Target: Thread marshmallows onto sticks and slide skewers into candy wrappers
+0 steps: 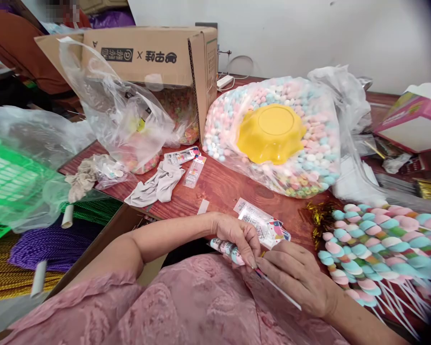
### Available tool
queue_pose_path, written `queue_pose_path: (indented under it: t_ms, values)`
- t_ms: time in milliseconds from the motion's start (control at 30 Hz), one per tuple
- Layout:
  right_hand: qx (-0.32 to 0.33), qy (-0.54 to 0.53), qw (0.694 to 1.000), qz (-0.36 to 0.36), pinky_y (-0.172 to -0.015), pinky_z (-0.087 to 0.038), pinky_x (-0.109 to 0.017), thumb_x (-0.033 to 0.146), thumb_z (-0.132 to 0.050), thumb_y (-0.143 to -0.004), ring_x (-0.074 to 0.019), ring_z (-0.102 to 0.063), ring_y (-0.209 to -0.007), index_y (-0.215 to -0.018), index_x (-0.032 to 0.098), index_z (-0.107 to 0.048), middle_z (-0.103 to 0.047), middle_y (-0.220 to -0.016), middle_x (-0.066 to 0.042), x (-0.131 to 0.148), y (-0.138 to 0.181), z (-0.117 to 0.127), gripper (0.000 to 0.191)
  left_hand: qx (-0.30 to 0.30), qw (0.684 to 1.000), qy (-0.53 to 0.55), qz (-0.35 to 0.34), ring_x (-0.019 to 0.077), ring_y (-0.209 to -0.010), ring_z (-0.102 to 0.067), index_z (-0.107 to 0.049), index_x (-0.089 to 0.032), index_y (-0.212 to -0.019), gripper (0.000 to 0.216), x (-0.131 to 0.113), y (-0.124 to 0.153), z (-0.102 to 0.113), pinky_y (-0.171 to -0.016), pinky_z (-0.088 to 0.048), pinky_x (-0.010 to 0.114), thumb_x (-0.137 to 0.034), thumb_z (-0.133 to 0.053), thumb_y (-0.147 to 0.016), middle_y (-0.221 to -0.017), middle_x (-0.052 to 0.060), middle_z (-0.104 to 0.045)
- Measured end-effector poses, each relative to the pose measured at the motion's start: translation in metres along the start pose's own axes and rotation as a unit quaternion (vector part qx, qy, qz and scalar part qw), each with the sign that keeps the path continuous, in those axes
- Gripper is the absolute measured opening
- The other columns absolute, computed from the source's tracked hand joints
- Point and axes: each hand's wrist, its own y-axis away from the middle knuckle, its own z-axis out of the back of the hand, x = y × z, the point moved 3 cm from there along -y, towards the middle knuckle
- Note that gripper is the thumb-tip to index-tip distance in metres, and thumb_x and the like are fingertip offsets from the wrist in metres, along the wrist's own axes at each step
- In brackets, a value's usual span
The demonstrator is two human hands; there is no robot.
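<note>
Low in front of my body, both hands meet at a marshmallow skewer in a clear printed wrapper. My left hand pinches it near the wrapper's lower end, thumb and index finger together. My right hand is closed at the same spot, fingers bent around the gathered wrapper end. A bit of something gold shows between the hands, too small to tell. From there a white stick slants down to the right under my right hand. Flat printed wrappers lie on the table just beyond my hands.
A big bag of pastel marshmallows carries a yellow bowl. Finished-looking marshmallow skewers are piled at right. A cardboard box, clear plastic bag and light gloves lie left; a green basket stands far left.
</note>
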Motion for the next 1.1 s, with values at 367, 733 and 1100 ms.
queue_pose_path:
  t_ms: [367,733,1100]
  values:
    - [0.062,0.047,0.996,-0.034,-0.061,-0.036,-0.032,0.008,-0.034,-0.095,-0.0178,-0.048,-0.064,-0.088,0.011,-0.061,-0.059,-0.071,-0.006,-0.005,-0.005,-0.008,0.028,-0.055,0.962,-0.264,0.041,0.0144,-0.058,-0.059,-0.072,-0.015,-0.070,0.030,-0.029,0.031,0.020,-0.057,-0.050,0.026,-0.044,-0.078,-0.070,-0.060,0.000,-0.064]
    - [-0.145,-0.178,0.868,-0.439,-0.054,-0.036,-0.024,0.024,-0.051,-0.088,-0.0117,-0.045,-0.058,-0.068,0.019,-0.052,-0.051,-0.063,0.002,-0.087,-0.006,-0.010,0.021,-0.328,0.534,-0.769,-0.130,0.0240,-0.090,-0.059,-0.068,-0.014,-0.090,0.015,-0.037,0.024,-0.050,-0.072,-0.046,0.034,-0.025,-0.058,-0.088,-0.101,0.012,-0.066]
    - [-0.220,-0.122,0.894,-0.370,-0.061,-0.042,-0.027,0.017,-0.053,-0.087,-0.0149,-0.053,-0.064,-0.075,0.020,-0.058,-0.058,-0.068,-0.001,-0.078,-0.019,-0.027,0.013,-0.563,0.711,-0.182,-0.380,0.0202,-0.115,-0.052,-0.053,-0.027,-0.132,0.063,-0.032,0.041,0.010,-0.094,-0.045,0.035,-0.044,-0.076,-0.075,-0.133,0.010,-0.051]
